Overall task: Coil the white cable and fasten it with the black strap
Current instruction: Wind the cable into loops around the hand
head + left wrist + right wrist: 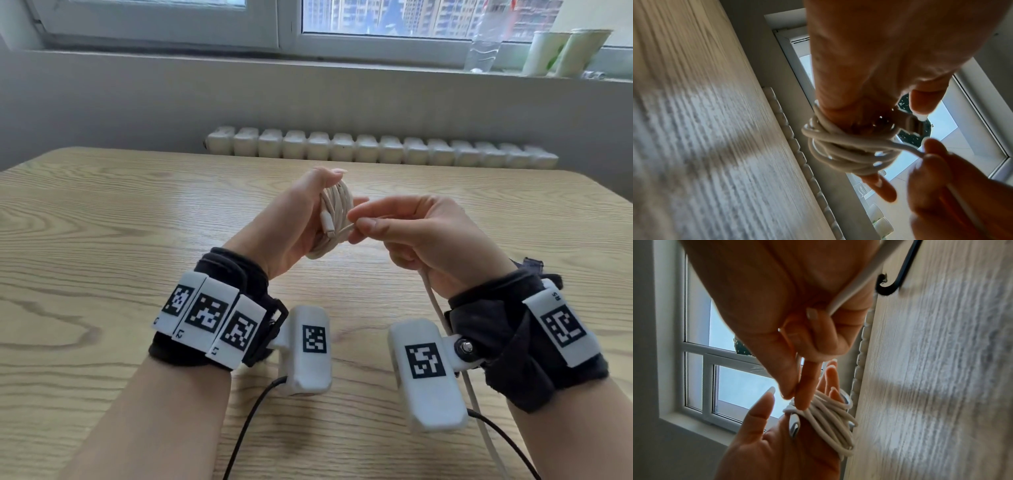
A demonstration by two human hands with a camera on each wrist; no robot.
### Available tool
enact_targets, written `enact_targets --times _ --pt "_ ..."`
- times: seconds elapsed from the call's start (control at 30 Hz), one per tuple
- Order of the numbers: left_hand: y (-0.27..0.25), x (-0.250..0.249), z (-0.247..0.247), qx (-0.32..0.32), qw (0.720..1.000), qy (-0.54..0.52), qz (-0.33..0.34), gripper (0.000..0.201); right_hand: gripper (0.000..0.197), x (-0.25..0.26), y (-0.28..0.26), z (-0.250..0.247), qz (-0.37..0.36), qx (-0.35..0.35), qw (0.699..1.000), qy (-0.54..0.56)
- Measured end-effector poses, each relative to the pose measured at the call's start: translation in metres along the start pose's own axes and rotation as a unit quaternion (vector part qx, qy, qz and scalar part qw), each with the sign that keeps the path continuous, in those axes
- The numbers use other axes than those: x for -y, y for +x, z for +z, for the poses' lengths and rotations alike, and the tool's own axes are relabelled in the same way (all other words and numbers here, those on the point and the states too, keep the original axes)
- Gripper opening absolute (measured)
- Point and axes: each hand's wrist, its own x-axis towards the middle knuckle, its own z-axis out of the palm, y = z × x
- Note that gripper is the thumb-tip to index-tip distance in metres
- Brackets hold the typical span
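Observation:
The white cable (pixel 337 205) is wound in several loops round the fingers of my left hand (pixel 301 219), held above the table. Its plug (pixel 327 224) lies against the left palm, with the thumb standing over the coil. My right hand (pixel 356 226) pinches the free strand beside the coil between thumb and forefinger. The strand passes through the right palm and trails down past the wrist (pixel 442 315) to the near edge. The right wrist view shows the coil (pixel 828 418) and the pinch (pixel 797 395). A black fuzzy strip (pixel 882 287) lies on the table by my right wrist; I cannot tell whether it is the strap.
The wooden table (pixel 137 240) stretches under both hands. Thin black camera leads (pixel 246 431) run off the near edge from each wrist. Behind the table are a white radiator (pixel 376 147) and a windowsill with paper cups (pixel 561 51) and a plastic bottle (pixel 484 44).

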Motion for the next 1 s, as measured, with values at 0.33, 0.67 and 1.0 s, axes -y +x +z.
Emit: enact_targets --times 0.33,0.67,1.0 --pt "-0.002 0.002 -0.004 0.059 0.990 0.125 -0.001 0.052 0.019 0.002 0.000 -0.006 -0.012 0.012 0.997 0.071" --pt "-0.001 0.004 -0.004 0.120 0.979 0.167 0.000 0.058 0.023 0.001 0.002 -0.009 -0.046 -0.036 0.997 0.053" --pt "0.002 0.005 -0.009 0.215 0.976 0.014 -0.004 0.051 0.019 -0.004 0.007 -0.016 -0.082 -0.099 0.990 0.064"
